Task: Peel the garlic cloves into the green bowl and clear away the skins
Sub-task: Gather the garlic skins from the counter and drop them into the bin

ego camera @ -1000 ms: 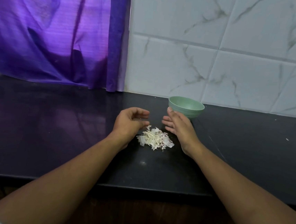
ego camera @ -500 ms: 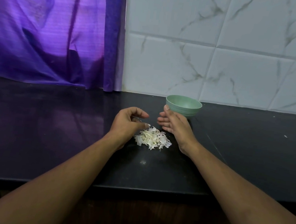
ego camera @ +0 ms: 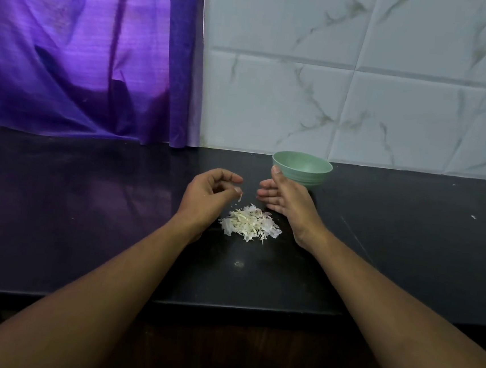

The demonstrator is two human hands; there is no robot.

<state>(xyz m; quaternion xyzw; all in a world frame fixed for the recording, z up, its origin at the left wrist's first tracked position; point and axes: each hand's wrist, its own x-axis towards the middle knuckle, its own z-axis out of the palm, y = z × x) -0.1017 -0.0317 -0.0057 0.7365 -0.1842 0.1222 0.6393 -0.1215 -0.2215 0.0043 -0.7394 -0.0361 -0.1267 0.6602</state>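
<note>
Skins (ego camera: 250, 223) are seen heaped in one pile on the counter (ego camera: 83, 227), near of both hands and between the wrists. Against a second ago, the pile is barely shifted and sits a bit tighter. The hands are drawn slightly far of it, and the left fingertips are no longer laid on the heap.

Left hand (ego camera: 211, 192) is held with fingers curled in. A small flake (ego camera: 239, 196) is seen at the fingertips; whether it is pinched or just stuck cannot be told. Right hand (ego camera: 287, 200) is kept on edge, fingers straight and together, palm faced left, nothing held, thumb raised just in front of the bowl (ego camera: 301, 167).

The bowl is stood far-right of the pile, close behind the right hand, apart from the skins. Its contents are hidden by the rim, so the cloves are not seen. No unpeeled cloves are spotted on the counter.

Peeling is judged done and the gathering of skins mostly finished. Clearing away is not yet done: the heap is left on the counter. A stray speck (ego camera: 473, 217) is noted far right.
</note>
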